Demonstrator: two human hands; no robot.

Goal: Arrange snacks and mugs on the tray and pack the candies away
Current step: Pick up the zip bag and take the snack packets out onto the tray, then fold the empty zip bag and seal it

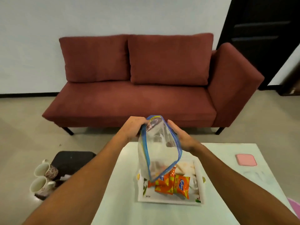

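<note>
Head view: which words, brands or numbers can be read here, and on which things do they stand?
"Kurkure": blue logo on the right orange snack packet.
Yellow side print on it: too blurred.
Small dark print on the tray rim: too small.

The zip bag (155,153) above the tray (162,201) hides the tray's far-left part and the upper ends of the snack packets (180,185). Its contents are a blur. The left hand (131,127) has its fingertips behind the bag's rim; the right hand (180,137) grasp is unclear. Right of the tray, a pink object (294,207) is cut off by the frame edge.
</note>
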